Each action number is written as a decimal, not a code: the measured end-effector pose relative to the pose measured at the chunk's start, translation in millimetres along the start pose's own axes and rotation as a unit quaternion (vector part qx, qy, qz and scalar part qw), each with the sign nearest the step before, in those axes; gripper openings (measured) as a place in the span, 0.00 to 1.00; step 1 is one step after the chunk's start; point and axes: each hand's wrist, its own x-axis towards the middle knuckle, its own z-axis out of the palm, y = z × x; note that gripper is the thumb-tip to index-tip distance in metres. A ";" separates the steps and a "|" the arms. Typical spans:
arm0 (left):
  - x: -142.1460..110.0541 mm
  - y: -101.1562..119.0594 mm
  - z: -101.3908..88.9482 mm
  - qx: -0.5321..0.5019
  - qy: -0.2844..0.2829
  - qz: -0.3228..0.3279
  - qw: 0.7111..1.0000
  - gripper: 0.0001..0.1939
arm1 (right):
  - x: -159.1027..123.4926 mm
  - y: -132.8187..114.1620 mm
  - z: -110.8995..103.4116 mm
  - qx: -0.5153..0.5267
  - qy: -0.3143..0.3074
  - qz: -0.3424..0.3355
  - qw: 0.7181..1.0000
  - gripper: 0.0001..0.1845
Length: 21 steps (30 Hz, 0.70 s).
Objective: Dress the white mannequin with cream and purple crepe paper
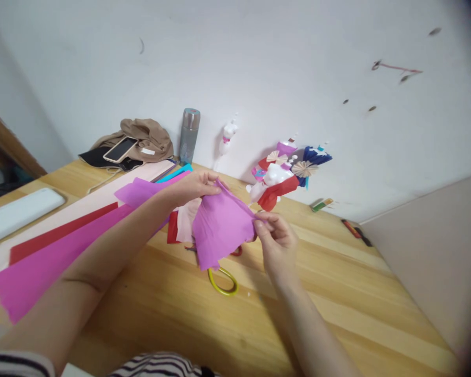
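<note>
Striped cloth (157,365), both hands (199,186) (277,242) pinched closed on crinkled purple paper (224,226), oval yellow loop (227,293), wooden tabletop (176,309)

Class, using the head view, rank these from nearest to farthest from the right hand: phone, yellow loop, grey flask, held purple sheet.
1. Purple sheet: pinched in the right hand.
2. Yellow loop: left, nearer the wearer.
3. Grey flask: back left.
4. Phone: farther left, past the flask.
</note>
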 end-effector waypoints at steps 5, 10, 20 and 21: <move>1.3 -2.2 -1.1 -0.054 0.029 0.015 0.998 0.07 | -4.3 6.7 -5.8 0.009 -0.032 -0.044 0.998 0.04; 2.6 -2.8 -1.6 -0.096 -0.005 0.032 0.995 0.06 | -10.0 7.3 -11.1 -0.025 -0.048 -0.065 0.996 0.06; -0.9 -3.1 -7.0 -0.005 -0.023 0.036 0.999 0.10 | -12.0 -3.9 -1.7 -0.046 -0.043 -0.051 0.997 0.06; -2.0 -0.8 -6.6 0.004 -0.019 0.029 0.999 0.10 | -12.5 -4.9 0.3 -0.043 -0.041 -0.041 0.997 0.04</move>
